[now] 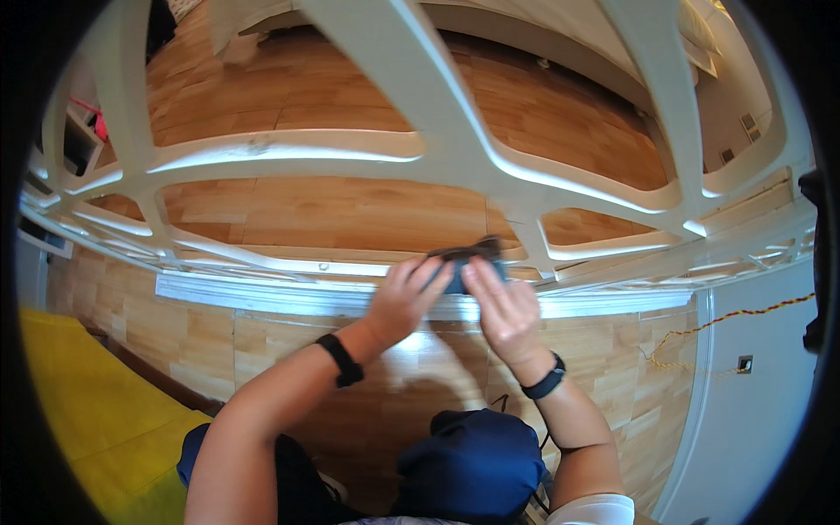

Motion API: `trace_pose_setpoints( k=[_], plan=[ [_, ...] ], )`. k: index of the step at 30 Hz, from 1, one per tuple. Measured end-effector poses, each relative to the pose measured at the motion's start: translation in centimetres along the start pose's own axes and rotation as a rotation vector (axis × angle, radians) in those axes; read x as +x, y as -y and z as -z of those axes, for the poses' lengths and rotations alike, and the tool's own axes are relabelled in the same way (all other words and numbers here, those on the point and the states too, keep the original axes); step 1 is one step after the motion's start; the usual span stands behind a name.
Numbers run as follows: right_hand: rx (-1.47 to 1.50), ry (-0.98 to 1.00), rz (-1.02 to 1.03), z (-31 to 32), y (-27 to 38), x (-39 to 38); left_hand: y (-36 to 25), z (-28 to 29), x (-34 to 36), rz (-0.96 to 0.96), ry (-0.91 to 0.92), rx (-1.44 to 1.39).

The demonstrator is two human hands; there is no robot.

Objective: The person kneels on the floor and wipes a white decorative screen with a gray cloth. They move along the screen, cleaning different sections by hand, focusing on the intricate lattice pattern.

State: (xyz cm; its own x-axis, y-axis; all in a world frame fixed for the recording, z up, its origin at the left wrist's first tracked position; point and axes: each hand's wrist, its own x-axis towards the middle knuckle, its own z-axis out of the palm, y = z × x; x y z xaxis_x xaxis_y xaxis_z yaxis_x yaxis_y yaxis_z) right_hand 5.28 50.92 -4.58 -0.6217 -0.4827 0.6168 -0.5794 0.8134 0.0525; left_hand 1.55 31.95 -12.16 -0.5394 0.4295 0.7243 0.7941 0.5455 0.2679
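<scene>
Head view: a dark grey cloth (465, 260) is pinned by both hands against the white rail (289, 296) of a white lattice partition (455, 149). The grip of the left hand (404, 299) is half closed, its fingers bent over the left end of the cloth and pressed onto it; the grip of the right hand (503, 308) is flatter, fingers laid nearly straight along the right end of the cloth, thumb tucked beside it. The two hands are seen just beside each other, fingertips almost touching on the cloth. A crumpled corner of the cloth is raised above the rail, against a slanted bar of the lattice. A black band (340, 360) is worn on the left wrist below the rail, and a black band with a blue edge (546, 381) on the right wrist. Under the rail a floor of light wooden boards (219, 350) is seen, and more of the same boards show through the lattice openings above it. Below and to the left of the rail a yellow surface (96, 411) is visible. To the right of the rail, a red and yellow twisted cord (752, 312) runs across a white wall (761, 402). A dark blue bundle (477, 464) lies below the rail, between the forearms
</scene>
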Motion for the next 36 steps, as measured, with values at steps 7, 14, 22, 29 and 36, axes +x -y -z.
trace_pose_setpoints(
  k=[7, 14, 22, 29, 36],
  plan=[
    [0.226, -0.005, -0.012, 0.5, 1.5, -1.1, 1.1, 5.0, 0.2, -0.261, 0.241, 0.028],
    [0.248, -0.443, -0.292, 6.3, -0.6, 2.8, -4.3, 9.8, 11.0, -0.411, -0.174, 0.475],
    [0.209, -0.306, -0.384, 3.9, -1.4, 3.0, -4.8, 8.6, 13.4, -0.494, -0.113, 0.848],
    [-0.246, -0.083, -0.065, 9.6, -6.2, 1.4, -8.9, 2.2, 13.3, -0.371, 0.02, 0.607],
    [-0.411, -0.225, -0.049, 11.8, -9.3, 1.1, -11.1, -1.7, 16.8, -0.051, -0.02, 0.261]
  ],
)
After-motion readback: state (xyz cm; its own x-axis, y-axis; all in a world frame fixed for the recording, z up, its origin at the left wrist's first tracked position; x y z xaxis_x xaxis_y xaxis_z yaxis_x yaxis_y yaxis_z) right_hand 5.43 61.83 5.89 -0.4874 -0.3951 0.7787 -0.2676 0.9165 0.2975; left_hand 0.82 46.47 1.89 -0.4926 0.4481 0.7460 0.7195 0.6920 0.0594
